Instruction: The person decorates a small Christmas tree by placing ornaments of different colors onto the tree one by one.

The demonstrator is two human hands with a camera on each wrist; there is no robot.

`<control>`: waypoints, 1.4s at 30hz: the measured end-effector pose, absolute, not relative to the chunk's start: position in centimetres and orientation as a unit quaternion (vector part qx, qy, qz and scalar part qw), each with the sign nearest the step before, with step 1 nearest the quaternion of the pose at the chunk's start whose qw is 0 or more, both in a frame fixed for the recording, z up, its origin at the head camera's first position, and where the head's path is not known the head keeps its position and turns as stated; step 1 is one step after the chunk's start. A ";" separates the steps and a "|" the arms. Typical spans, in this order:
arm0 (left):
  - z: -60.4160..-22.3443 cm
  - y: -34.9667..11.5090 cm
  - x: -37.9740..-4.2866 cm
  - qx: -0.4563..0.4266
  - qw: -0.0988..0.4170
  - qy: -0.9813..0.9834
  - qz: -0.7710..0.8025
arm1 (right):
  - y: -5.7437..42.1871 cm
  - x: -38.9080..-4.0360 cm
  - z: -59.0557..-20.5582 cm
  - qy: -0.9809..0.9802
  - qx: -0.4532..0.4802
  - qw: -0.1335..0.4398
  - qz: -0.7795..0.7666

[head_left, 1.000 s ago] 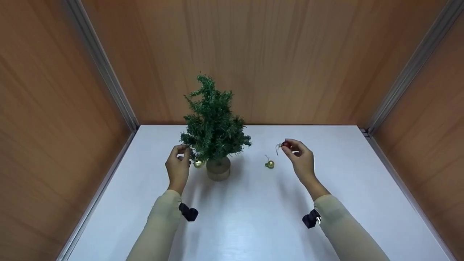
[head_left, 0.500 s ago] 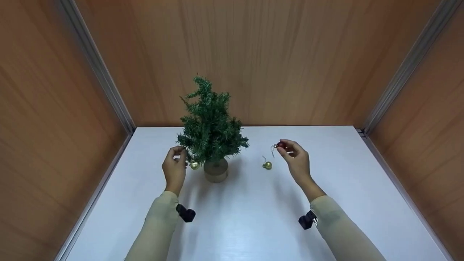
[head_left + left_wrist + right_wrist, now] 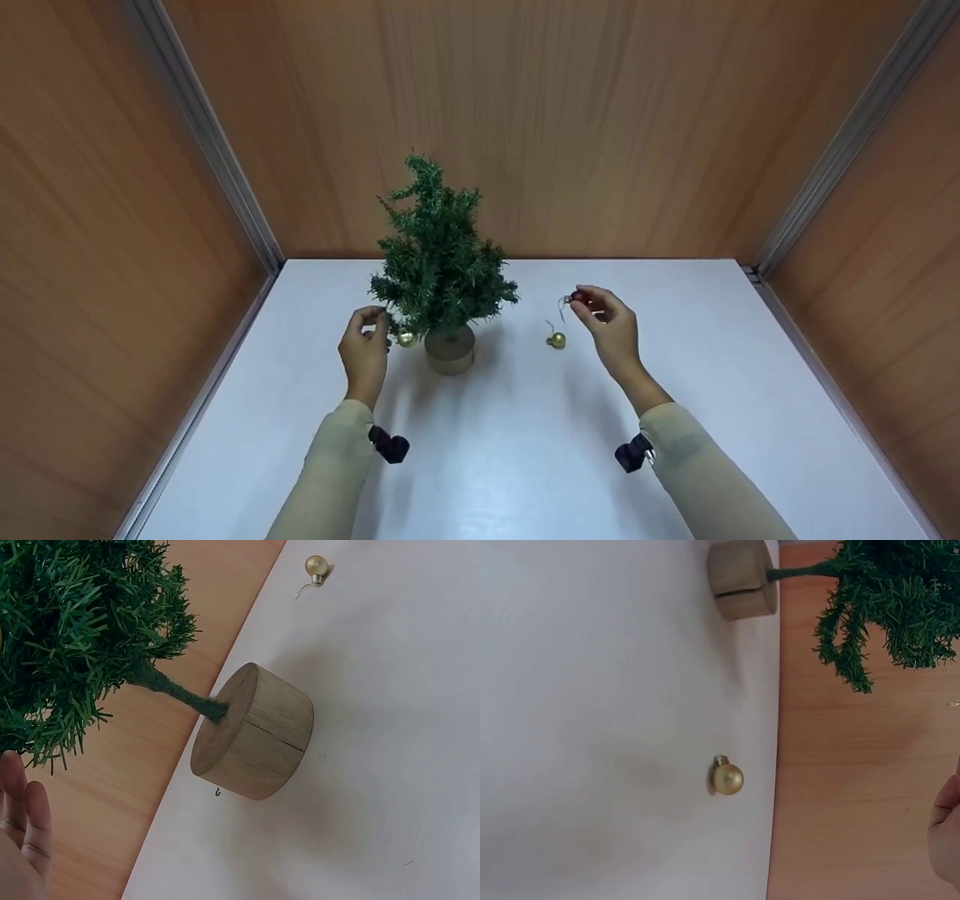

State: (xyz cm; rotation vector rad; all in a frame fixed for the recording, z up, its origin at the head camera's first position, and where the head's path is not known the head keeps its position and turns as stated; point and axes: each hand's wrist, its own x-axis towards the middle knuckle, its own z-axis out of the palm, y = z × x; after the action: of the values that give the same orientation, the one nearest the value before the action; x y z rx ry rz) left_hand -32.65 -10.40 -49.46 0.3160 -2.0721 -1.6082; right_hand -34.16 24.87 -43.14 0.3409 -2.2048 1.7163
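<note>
A small artificial Christmas tree (image 3: 442, 255) stands on its round wooden base (image 3: 450, 354), left of the table's middle. At its lower left side, my left hand (image 3: 364, 352) pinches a branch tip between thumb and forefinger. A gold bauble (image 3: 407, 340) hangs just right of those fingers, under the low branches. My right hand (image 3: 616, 337), well to the right of the tree, holds a red bauble (image 3: 578, 298) by fingertips and thumb, its loop of string dangling to the left. Below it another gold bauble (image 3: 556, 340) lies on the table, its string trailing behind.
The white table (image 3: 480, 450) is enclosed by wood-grain panels (image 3: 600, 127) at the back and both sides. Metal strips (image 3: 217, 150) run along the corners. The tree's branches spread out above its base.
My right hand has shifted slightly left with the red bauble, toward the tree. My left hand stays at the same branch, and the head view wobbles a little.
</note>
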 end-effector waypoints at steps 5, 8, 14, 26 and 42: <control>-49.3 -10.3 -32.4 0.109 0.251 -0.758 -0.592 | 24.5 -34.2 -43.0 -0.772 0.119 0.163 0.602; -49.1 -10.3 -32.4 0.103 0.247 -0.760 -0.593 | 24.3 -34.2 -43.0 -0.770 0.118 0.165 0.605; -49.2 -10.3 -32.0 0.112 0.238 -0.762 -0.592 | 23.8 -33.9 -43.1 -0.772 0.118 0.158 0.604; -49.5 -10.2 -32.0 0.116 0.234 -0.757 -0.599 | 23.3 -33.9 -42.9 -0.775 0.132 0.162 0.596; -49.7 -10.2 -31.4 0.112 0.221 -0.752 -0.611 | 22.5 -34.0 -42.5 -0.774 0.139 0.152 0.599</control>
State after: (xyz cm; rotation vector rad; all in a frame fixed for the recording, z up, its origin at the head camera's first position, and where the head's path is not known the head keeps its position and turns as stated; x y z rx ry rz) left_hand -31.36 -10.16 -49.66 0.3104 -2.0780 -1.6878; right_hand -34.00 22.51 -42.54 0.3990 -2.2209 1.7183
